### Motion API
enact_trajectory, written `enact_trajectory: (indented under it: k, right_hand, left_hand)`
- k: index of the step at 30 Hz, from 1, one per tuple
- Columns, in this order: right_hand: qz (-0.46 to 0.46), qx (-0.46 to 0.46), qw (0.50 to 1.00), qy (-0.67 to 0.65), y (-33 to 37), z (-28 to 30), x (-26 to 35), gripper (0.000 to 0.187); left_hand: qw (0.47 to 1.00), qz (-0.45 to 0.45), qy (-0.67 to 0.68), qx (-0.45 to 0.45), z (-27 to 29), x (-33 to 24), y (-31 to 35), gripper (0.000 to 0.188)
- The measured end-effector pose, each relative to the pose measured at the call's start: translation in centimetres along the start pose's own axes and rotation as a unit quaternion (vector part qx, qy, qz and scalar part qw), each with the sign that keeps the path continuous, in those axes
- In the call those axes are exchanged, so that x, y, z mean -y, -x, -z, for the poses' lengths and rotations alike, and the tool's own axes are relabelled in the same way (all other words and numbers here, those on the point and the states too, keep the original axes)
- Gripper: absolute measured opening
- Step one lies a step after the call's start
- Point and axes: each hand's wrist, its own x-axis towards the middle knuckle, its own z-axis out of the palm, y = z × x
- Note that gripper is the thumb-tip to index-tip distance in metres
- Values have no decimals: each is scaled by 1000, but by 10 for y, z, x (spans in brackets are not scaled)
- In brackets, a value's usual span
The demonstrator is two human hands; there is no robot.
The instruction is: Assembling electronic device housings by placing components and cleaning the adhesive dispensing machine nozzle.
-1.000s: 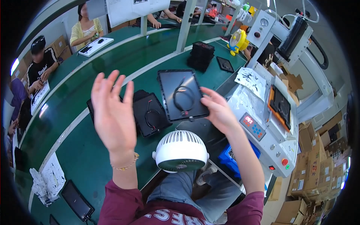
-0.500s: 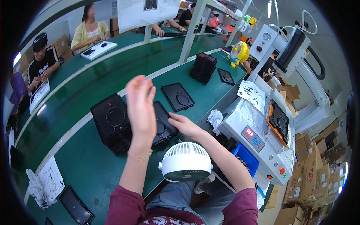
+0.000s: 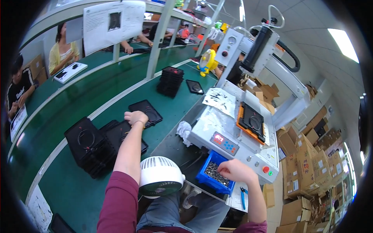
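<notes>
Displaying red digits (image 3: 219, 138), the panel (image 3: 226, 145) sits near the right hand (image 3: 238, 171).

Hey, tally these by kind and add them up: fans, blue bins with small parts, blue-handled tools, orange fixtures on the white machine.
Fans: 2, white fan and yellow fan
Blue bin, by the right hand: 1
Blue-handled tool: 1
Orange fixture: 1
Total: 5

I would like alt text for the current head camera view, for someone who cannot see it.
A person's left hand is at a black panel on a green bench, the right hand at a blue bin of small metal parts. Stacked black panels stand at left, a white fan nearby, and a white machine with an orange fixture at right.
</notes>
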Motion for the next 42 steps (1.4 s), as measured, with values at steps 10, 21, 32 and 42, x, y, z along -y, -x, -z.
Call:
enact_trajectory:
  k: [10,21,32,42]
  right_hand:
    - [45,-88,993,-68,16,-62,-46,13]
    - [50,-232,941,-241,21,-61,-51,11]
    - [155,-353,745,-544,84,-65,-16,14]
    - [243,-429,732,-470,143,-44,37,22]
  left_hand:
    - [998,2,8,58,24,-15,-2,34]
    - [917,-157,353,101,67,-19,-26,33]
    - [687,-155,558,438,223,48,221,24]
    - [629,-273,469,556,191,87,332,49]
